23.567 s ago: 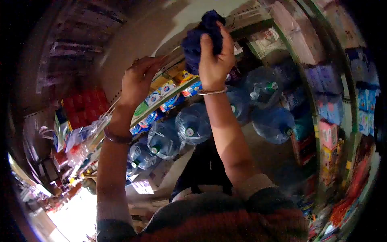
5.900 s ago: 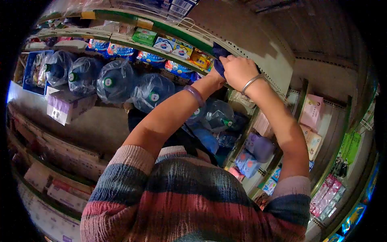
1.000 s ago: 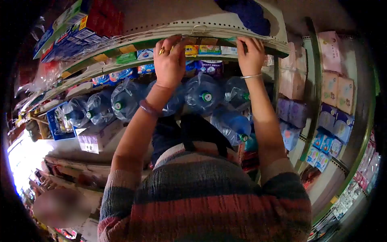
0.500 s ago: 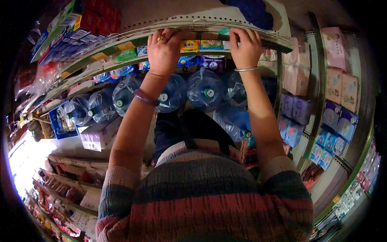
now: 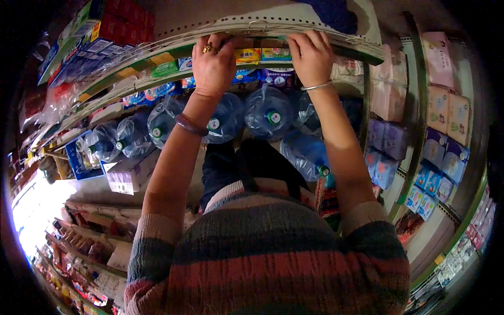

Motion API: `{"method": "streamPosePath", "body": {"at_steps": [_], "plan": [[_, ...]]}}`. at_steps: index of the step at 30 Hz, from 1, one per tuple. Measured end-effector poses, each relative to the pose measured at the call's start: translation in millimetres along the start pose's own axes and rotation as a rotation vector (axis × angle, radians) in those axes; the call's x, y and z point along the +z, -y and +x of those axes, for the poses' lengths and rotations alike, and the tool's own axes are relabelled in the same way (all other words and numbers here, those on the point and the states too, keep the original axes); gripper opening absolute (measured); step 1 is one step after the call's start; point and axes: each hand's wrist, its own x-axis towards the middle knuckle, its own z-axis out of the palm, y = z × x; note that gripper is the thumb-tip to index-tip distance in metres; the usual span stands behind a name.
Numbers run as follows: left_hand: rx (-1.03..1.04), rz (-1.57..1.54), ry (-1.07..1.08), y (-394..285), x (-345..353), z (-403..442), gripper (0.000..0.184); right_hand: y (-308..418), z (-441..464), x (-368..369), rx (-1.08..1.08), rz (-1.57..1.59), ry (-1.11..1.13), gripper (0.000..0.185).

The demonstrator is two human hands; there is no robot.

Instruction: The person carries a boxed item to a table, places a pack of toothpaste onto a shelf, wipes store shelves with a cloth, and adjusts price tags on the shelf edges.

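Observation:
My left hand [image 5: 214, 64], with a gold ring, is at the front edge of a shelf [image 5: 176, 52], its fingers bent and closed at the wire rail. To its right, my right hand [image 5: 313, 59] is at the same edge, fingers also bent. Whatever the fingertips pinch is hidden or too small to name. A small teal bit shows beside the right fingers. Between and below the hands, yellow and green soap packs [image 5: 275, 54] sit on the level beneath. Purple packs [image 5: 278, 77] lie lower down.
Large plastic-wrapped water bottles [image 5: 269, 113] stand under the shelf, with one tilted bottle [image 5: 304, 152] nearer my legs. Boxes [image 5: 105, 37] are stacked at the upper left. Tissue packs [image 5: 441, 113] fill shelves at right. A white-purple carton [image 5: 122, 176] stands at left.
My right hand has slid a little to the left along the shelf edge, closer to my left hand. My left hand has stayed nearly in place.

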Motion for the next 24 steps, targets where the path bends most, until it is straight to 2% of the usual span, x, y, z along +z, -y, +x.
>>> {"method": "streamPosePath", "body": {"at_steps": [5, 14, 24], "plan": [[-0.049, 0.020, -0.019, 4.0, 0.6, -5.1, 0.029, 13.3, -1.1, 5.6, -0.007, 0.085, 0.083, 0.003], [-0.073, 0.080, 0.031, 4.1, -7.0, -6.6, 0.032, 16.0, -0.6, 10.9, -0.015, 0.007, 0.128, 0.012], [-0.062, 0.075, 0.056, 1.7, -3.2, -8.1, 0.035, 19.6, -4.9, 11.2, -0.010, -0.054, 0.052, 0.014]]}}
